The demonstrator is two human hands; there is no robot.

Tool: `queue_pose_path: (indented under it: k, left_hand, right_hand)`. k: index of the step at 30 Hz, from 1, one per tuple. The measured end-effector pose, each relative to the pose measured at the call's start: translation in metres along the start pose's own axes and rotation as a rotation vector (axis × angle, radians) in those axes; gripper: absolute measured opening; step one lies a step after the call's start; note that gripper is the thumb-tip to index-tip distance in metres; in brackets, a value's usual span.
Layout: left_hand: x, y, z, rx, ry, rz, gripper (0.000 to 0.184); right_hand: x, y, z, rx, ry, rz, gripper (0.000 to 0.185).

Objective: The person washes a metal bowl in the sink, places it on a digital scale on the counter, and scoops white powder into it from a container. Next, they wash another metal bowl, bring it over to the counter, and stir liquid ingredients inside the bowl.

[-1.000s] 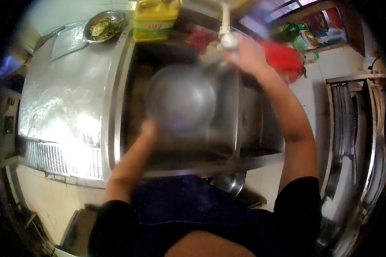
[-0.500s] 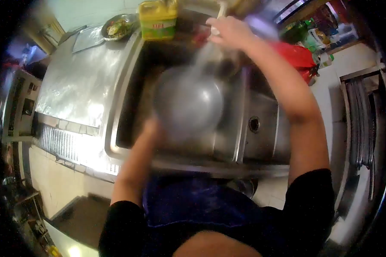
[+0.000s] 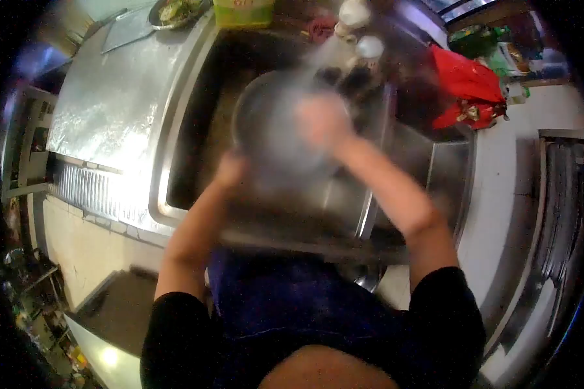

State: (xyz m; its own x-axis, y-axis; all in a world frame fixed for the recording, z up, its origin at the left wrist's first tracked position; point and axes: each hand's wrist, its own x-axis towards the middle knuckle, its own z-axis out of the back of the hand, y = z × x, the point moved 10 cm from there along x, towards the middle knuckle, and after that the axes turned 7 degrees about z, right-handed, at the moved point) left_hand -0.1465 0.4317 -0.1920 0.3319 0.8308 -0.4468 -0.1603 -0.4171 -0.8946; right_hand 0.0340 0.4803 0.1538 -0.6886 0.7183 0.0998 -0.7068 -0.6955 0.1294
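A round grey metal bowl [image 3: 259, 123], blurred, is held in the sink basin [image 3: 194, 162]. My left hand [image 3: 230, 170] grips its near left rim; the fingers are partly hidden by the bowl's edge. A pale stream of water [image 3: 321, 58] falls into the bowl from the tap [image 3: 347, 29] behind it. Over the bowl's right inner side is my right hand [image 3: 323, 120], smeared by motion, so its fingers cannot be made out.
A metal counter [image 3: 104, 123] lies left of the sink, with a dish of food [image 3: 175, 13] at its back. Behind the sink stands a yellow-green jug [image 3: 243, 13]. A red bag [image 3: 467, 84] and a second basin [image 3: 405, 168] are at the right.
My right hand has come down from the tap into the bowl. My left hand stays at the rim. The view has shifted, so the jug and dish now sit higher.
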Motion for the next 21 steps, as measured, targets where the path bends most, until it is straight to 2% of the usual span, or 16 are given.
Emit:
queue_pose_path:
  k: [1,3,5,6,7,9,10,12,13,14,15,16,17,18,19,21]
  left_hand:
    - [-0.001,0.012,-0.001,-0.033,0.022,-0.015,0.041]
    - [-0.006,0.027,0.004,0.066,0.003,-0.136,0.039]
    - [-0.024,-0.005,0.016,0.21,-0.09,-0.176,0.038]
    - [-0.032,-0.035,0.023,0.203,-0.129,-0.183,0.041]
    - [-0.022,-0.025,0.017,-0.176,0.066,-0.1,0.044]
    - [-0.008,-0.002,0.006,-1.03,0.327,0.215,0.053]
    - [0.005,0.009,0.024,-0.761,0.061,0.106,0.053]
    - [0.012,0.031,0.037,-0.581,-0.05,0.112,0.046]
    - [0.015,0.043,0.043,-0.49,-0.104,0.122,0.043]
    - [0.015,0.054,0.047,-0.478,-0.135,0.242,0.041]
    - [0.008,0.038,0.047,-0.497,-0.2,0.446,0.037]
    - [-0.003,0.017,0.046,-0.532,-0.271,0.648,0.033]
    - [0.005,0.01,0.057,-0.529,-0.255,0.539,0.03]
    - [0.021,0.007,0.071,-0.523,-0.238,0.423,0.029]
    - [0.037,0.006,0.083,-0.512,-0.215,0.309,0.031]
    - [0.043,-0.048,0.082,-0.084,-0.193,0.095,0.037]
  right_hand:
    - [-0.018,0.002,-0.05,0.127,0.228,-0.146,0.042]
    - [-0.071,-0.018,-0.161,0.187,0.341,-0.292,0.048]
    - [-0.127,-0.075,-0.284,0.524,0.281,-0.595,0.05]
    - [-0.142,-0.082,-0.289,0.84,0.122,-0.829,0.049]
    - [-0.157,-0.087,-0.292,1.131,-0.119,-1.051,0.049]
    - [-0.199,-0.129,-0.303,0.818,-0.411,-1.45,0.042]
    - [-0.201,-0.142,-0.344,1.051,-0.677,-1.43,0.038]
    - [-0.223,-0.139,-0.44,1.493,-1.225,-1.348,0.03]
    - [-0.182,-0.104,-0.437,1.535,-1.14,-1.258,0.019]
    - [-0.127,-0.063,-0.415,1.818,-0.982,-1.251,0.015]
    - [-0.071,-0.016,-0.382,2.069,-0.776,-1.249,0.013]
    - [-0.025,0.036,-0.351,2.528,-0.406,-1.279,0.014]
    - [0.006,0.046,-0.335,2.423,-0.642,-1.226,0.016]
    - [0.035,0.055,-0.289,2.274,-0.558,-1.004,0.017]
    - [0.059,0.058,-0.216,1.83,-0.594,-0.695,0.017]
    - [0.084,0.082,-0.14,1.272,-0.635,-0.325,0.014]
